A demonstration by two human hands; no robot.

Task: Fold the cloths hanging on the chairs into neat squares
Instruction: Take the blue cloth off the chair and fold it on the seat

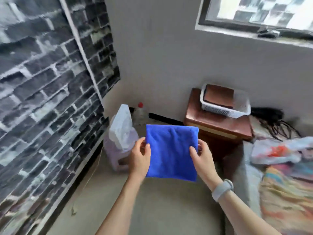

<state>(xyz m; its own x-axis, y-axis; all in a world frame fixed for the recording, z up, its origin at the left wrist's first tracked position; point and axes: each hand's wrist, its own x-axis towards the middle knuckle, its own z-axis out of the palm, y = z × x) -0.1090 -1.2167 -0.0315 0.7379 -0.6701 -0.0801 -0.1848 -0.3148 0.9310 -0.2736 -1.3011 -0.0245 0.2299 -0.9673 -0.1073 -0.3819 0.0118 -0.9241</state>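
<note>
A blue cloth [171,151], folded into a near square, hangs in the air in front of me. My left hand [140,156] pinches its left edge, thumb on the front. At the right edge, my right hand [200,156] pinches the cloth the same way; a grey band sits on that wrist. The cloth is held above the floor, touching no surface. A white basket [240,109] on a brown wooden cabinet [211,122] holds a folded brown cloth [219,96]. No chair is in view.
A pale plastic stool [118,158] with a white bag [121,126] on it stands left of the cloth, a red-capped bottle [140,114] behind it. A brick-pattern wall runs along the left. Colourful bedding [288,184] lies at right. Bare floor [160,209] is below my arms.
</note>
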